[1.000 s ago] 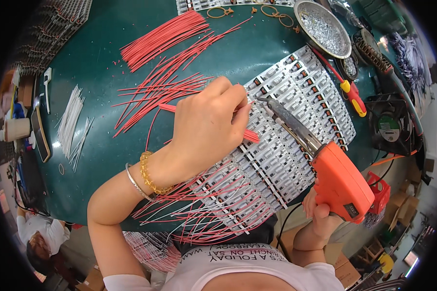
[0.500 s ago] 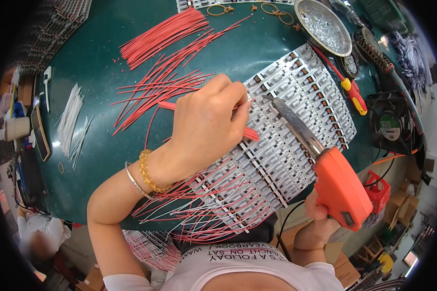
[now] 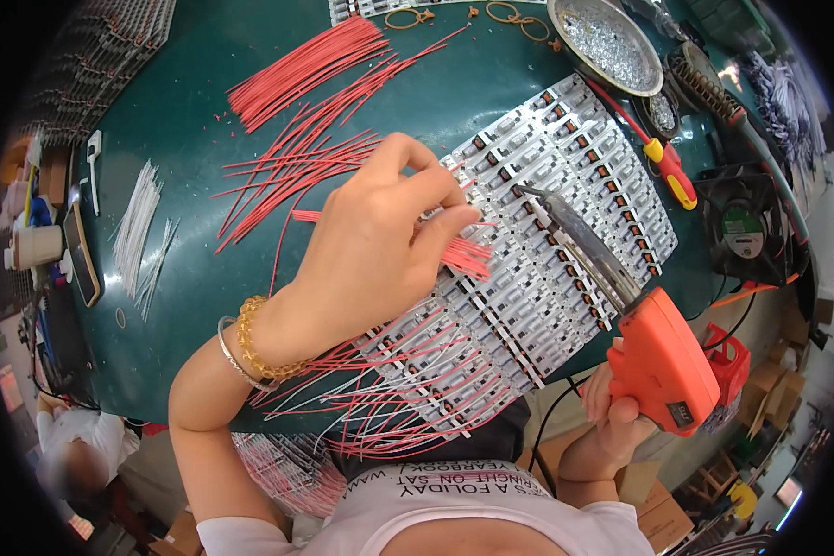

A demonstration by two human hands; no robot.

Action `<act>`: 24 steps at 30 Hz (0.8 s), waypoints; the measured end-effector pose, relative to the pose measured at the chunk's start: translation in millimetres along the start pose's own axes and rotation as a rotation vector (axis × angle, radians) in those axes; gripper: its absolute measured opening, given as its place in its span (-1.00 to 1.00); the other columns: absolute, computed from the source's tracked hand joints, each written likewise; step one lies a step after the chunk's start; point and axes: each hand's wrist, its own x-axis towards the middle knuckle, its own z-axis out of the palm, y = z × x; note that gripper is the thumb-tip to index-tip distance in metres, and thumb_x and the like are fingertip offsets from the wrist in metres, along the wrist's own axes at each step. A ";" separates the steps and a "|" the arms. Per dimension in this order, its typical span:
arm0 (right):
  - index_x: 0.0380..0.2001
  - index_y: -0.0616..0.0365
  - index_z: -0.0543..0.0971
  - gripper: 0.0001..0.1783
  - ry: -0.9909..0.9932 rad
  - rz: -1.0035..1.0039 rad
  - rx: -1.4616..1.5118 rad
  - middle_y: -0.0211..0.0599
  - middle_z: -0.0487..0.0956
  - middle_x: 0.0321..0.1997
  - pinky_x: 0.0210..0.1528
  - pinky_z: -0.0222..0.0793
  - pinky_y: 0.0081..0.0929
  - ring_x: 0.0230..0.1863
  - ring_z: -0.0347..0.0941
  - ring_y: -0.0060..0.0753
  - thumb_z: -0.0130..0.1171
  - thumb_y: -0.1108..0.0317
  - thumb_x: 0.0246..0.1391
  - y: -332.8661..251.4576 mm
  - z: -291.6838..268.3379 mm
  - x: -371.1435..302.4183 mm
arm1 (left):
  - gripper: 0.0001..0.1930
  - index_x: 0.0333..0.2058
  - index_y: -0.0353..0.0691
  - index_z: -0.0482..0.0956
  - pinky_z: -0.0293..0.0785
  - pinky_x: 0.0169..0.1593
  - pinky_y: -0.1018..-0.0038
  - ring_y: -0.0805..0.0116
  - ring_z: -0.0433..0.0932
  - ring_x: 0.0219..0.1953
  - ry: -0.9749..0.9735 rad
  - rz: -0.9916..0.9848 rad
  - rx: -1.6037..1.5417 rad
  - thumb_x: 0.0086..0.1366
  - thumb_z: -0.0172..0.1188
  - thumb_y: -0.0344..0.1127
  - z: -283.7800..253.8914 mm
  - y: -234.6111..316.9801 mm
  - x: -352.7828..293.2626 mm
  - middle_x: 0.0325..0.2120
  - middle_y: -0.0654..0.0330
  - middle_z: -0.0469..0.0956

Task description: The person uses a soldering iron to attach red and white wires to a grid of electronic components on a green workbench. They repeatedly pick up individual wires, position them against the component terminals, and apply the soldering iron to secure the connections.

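Note:
My left hand, with a yellow bead bracelet and a metal bangle at the wrist, is closed on a small bundle of red wires. Thumb and index finger pinch near the left edge of a panel of small white circuit boards. My right hand grips an orange soldering gun; its metal tip points up and left, over the panel. Red and white wires stick out from the panel's lower left part. Just what the left fingertips pinch is too small to tell.
Loose red wires lie in piles beyond my left hand, white wires farther left. Right of the panel are a red-and-yellow screwdriver, a metal dish of silvery bits and a black fan. A person sits at lower left.
My left hand has shifted slightly left, and the red wires in it have fanned out. The soldering gun has moved a little to the right, its tip still over the panel.

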 end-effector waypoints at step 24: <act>0.05 0.44 0.35 -0.09 -0.067 -0.090 -0.423 -0.52 0.34 -0.69 -0.64 0.15 -0.64 -0.71 0.24 -0.63 0.30 -0.22 -0.05 16.1 -14.4 -12.0 | -0.88 -0.46 -0.33 0.48 0.44 -0.48 0.43 0.26 0.53 -0.53 0.143 0.120 0.235 0.11 0.29 -0.53 26.6 -7.1 -1.8 -0.43 0.15 0.48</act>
